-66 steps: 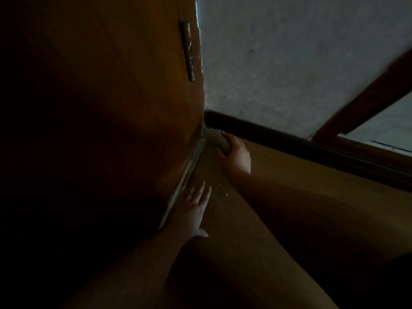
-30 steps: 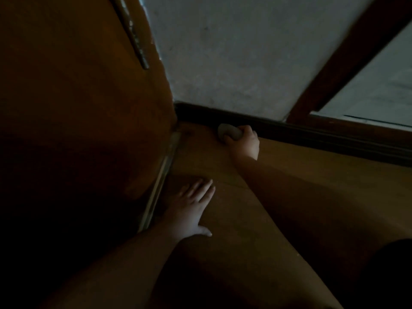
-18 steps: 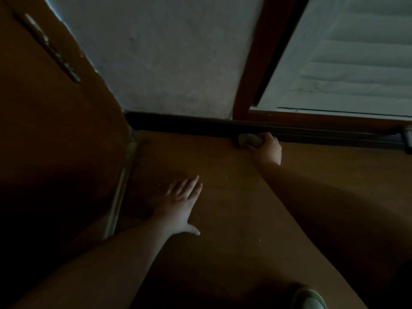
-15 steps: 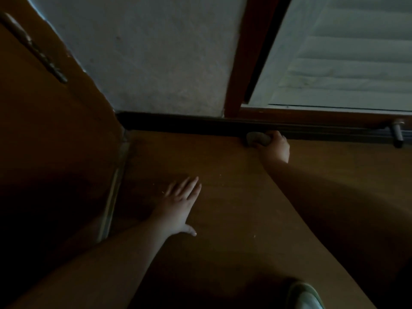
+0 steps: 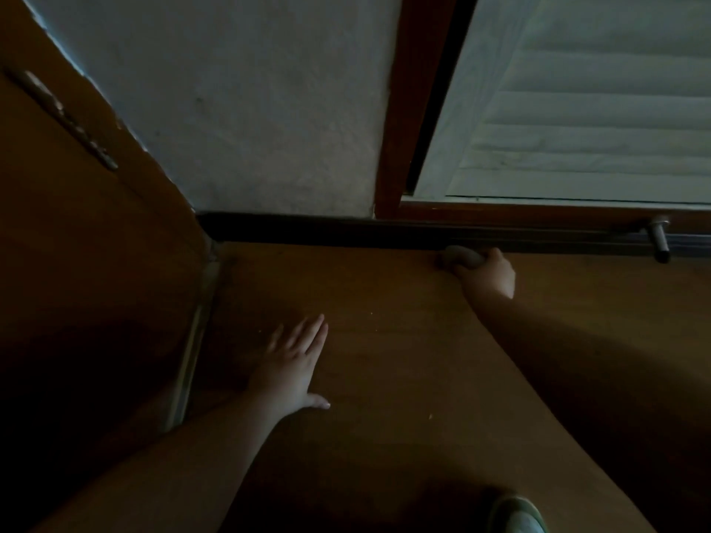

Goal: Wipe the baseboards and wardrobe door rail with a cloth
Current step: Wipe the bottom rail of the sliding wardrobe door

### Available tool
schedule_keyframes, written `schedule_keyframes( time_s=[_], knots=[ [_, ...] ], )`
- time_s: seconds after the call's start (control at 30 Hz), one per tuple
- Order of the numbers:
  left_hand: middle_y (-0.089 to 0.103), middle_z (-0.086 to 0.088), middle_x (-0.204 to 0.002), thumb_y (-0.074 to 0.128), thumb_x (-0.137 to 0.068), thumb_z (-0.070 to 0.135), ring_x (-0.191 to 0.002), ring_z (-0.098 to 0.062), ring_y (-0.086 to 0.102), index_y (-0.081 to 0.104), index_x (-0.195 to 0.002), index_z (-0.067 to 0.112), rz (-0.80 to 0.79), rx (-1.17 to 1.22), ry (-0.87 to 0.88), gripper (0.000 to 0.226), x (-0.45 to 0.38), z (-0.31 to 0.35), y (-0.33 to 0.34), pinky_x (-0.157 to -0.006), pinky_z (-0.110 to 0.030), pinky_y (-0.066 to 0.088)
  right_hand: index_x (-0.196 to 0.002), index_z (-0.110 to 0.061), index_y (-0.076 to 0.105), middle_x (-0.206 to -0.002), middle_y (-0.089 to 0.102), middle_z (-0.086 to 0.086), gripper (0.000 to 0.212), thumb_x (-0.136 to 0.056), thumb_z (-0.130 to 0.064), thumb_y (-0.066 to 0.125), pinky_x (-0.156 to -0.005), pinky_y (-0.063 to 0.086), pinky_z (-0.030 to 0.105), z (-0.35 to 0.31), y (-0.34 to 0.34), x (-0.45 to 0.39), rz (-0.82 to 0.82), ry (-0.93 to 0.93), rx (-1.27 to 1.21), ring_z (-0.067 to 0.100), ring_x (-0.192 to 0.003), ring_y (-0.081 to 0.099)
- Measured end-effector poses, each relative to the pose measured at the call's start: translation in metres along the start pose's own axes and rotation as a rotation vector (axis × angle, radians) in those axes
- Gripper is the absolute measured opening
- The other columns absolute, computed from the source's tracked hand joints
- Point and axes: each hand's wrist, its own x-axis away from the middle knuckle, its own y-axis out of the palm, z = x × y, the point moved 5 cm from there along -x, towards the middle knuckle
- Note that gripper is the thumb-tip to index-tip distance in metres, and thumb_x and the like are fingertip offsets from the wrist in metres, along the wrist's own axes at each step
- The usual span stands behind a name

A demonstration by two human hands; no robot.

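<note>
From the head view we see our right hand (image 5: 488, 273) at about 2 o'clock from the frame centre, its grip curled round a small balled cloth (image 5: 459, 257) and pressing it against the dark baseboard (image 5: 307, 232). The baseboard's long axis runs from 9 o'clock to 3 o'clock along the foot of the white wall (image 5: 269, 109); the cloth lies where that strip meets the wooden floor (image 5: 384, 359), its longer side parallel to the strip. Our left hand (image 5: 294, 369) rests flat on the floor near 7 o'clock, grip fully spread, fingers straight and pointing toward 1 o'clock, holding nothing. At 9 o'clock a metal rail (image 5: 192, 348) runs along the base of the brown wardrobe door (image 5: 77, 263), its long axis nearly 12 to 6 o'clock. A small metal peg (image 5: 658, 238) juts out by the baseboard at 3 o'clock, below a louvred shutter (image 5: 596, 109). A shoe tip (image 5: 517, 517) shows at 5 o'clock.
</note>
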Motion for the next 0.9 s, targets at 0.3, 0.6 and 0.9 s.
schedule_keyframes(
  time_s=[0.3, 0.6, 0.9],
  knots=[
    [-0.034, 0.007, -0.156, 0.065, -0.074, 0.074, -0.148, -0.018, -0.024, -0.012, -0.158, 0.021, 0.097, 0.048, -0.071, 0.126, 0.019, -0.036, 0.005, -0.117, -0.046, -0.011, -0.124, -0.023, 0.058, -0.117, 0.061, -0.001, 0.052, -0.08, -0.045, 0.075, -0.088, 0.052, 0.034, -0.087, 0.12, 0.058, -0.224, -0.333, 0.036, 0.017, -0.104, 0.059],
    [-0.022, 0.001, -0.164, 0.075, -0.071, 0.065, -0.152, -0.026, -0.012, -0.012, -0.157, 0.02, 0.052, 0.162, -0.252, 0.131, 0.05, -0.077, 0.021, -0.123, -0.051, 0.005, -0.127, -0.019, 0.058, -0.12, 0.059, 0.005, 0.049, -0.083, -0.036, 0.074, -0.081, 0.039, 0.025, -0.188, 0.229, 0.124, -0.352, -0.546, -0.034, 0.021, -0.108, 0.057],
    [-0.022, 0.001, -0.164, 0.066, -0.076, 0.072, -0.152, -0.027, -0.01, -0.014, -0.157, 0.021, 0.104, 0.164, -0.351, 0.125, 0.063, -0.101, 0.018, -0.12, -0.053, 0.004, -0.131, -0.018, 0.056, -0.126, 0.053, 0.007, 0.047, -0.086, -0.025, 0.071, -0.092, 0.05, 0.035, -0.238, 0.285, 0.142, -0.378, -0.463, -0.161, 0.024, -0.11, 0.058]
  ],
)
